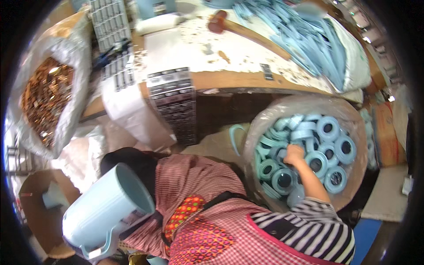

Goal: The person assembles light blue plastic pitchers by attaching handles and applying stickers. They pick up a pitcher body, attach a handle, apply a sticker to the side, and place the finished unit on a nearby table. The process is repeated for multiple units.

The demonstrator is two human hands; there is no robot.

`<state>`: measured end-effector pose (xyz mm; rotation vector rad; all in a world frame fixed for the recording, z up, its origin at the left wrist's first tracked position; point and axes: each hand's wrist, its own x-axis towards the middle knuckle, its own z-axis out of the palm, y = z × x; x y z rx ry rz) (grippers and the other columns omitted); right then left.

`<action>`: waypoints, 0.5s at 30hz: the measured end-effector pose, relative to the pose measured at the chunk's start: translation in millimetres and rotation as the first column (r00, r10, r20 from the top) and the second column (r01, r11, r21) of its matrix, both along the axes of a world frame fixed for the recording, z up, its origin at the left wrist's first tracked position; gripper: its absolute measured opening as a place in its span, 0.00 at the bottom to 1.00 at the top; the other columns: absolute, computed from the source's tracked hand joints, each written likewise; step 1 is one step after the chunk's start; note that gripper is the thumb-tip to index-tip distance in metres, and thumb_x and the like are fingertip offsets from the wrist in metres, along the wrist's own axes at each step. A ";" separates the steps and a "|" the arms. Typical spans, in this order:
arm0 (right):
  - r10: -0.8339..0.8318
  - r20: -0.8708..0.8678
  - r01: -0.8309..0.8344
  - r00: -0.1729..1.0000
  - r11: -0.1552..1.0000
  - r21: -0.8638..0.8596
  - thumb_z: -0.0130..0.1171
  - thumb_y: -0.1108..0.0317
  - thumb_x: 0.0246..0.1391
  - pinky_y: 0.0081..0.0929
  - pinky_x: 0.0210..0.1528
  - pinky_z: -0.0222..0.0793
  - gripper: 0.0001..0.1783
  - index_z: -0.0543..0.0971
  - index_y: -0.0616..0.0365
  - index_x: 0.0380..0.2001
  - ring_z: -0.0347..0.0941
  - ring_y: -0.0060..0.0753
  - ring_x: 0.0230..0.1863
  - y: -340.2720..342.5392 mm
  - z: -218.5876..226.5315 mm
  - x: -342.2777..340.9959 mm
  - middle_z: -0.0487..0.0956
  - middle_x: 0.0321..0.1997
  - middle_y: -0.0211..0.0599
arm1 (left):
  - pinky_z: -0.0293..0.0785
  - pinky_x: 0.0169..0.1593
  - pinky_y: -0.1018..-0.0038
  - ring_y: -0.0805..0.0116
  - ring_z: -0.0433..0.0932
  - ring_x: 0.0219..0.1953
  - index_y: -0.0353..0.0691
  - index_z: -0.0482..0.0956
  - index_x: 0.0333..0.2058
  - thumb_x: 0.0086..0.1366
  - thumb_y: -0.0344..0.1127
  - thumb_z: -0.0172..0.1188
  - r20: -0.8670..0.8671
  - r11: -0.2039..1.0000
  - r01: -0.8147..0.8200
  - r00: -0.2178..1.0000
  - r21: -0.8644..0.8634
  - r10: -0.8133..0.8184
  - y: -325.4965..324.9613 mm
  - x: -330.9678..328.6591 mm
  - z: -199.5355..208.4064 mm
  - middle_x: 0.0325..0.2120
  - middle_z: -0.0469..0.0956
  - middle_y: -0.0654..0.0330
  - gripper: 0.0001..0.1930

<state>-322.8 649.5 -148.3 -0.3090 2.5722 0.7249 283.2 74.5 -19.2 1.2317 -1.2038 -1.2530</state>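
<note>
Deep in a large plastic-lined bag (360, 176) on the right, my right hand (293, 154) has its fingers curled onto a light blue ring-shaped lid (279, 153). Around it lie several similar round lids (327, 127) with dark openings, loosely heaped. A light blue plastic jug (99, 207) lies tilted by my lap at the lower left, its open mouth toward the upper right and its handle low. Below the jug a bit of my left hand (107, 261) shows at the picture's lower edge; its fingers are hidden.
A mallet (249, 33) and a pile of light blue strips (291, 35) lie on the worktable (238, 79). Printed label sheets (172, 101) hang over its edge. On the left stand a sack of small brown metallic pieces (46, 101) and a cardboard box (33, 221).
</note>
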 end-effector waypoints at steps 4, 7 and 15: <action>0.224 0.158 0.013 0.962 0.536 -0.844 0.77 0.66 0.29 0.33 0.35 0.70 0.25 0.73 0.58 0.31 0.76 0.37 0.29 -155.1 165.1 39.5 0.78 0.27 0.41 | 0.67 0.68 0.53 0.54 0.68 0.66 0.55 0.68 0.67 0.75 0.48 0.49 -0.146 0.998 0.042 0.988 -0.042 -0.048 15.0 -19.6 -11.5 0.67 0.67 0.56 0.24; 0.479 0.176 0.267 0.860 -0.128 -0.955 0.83 0.51 0.40 0.26 0.43 0.70 0.35 0.78 0.61 0.45 0.73 0.21 0.40 -268.1 179.6 105.3 0.78 0.41 0.29 | 0.65 0.69 0.56 0.56 0.71 0.64 0.38 0.70 0.64 0.75 0.54 0.47 -0.341 0.998 -0.048 0.938 0.051 0.062 41.7 -61.8 -21.5 0.63 0.72 0.53 0.30; 0.424 -0.703 -0.136 0.570 -0.796 -0.590 0.65 0.46 0.59 0.33 0.27 0.69 0.32 0.83 0.69 0.47 0.73 0.39 0.28 -389.4 175.6 194.5 0.74 0.31 0.40 | 0.65 0.68 0.59 0.57 0.72 0.62 0.38 0.72 0.63 0.75 0.56 0.46 -0.716 0.975 0.174 0.698 0.141 -0.021 101.4 -53.2 -1.3 0.62 0.74 0.54 0.30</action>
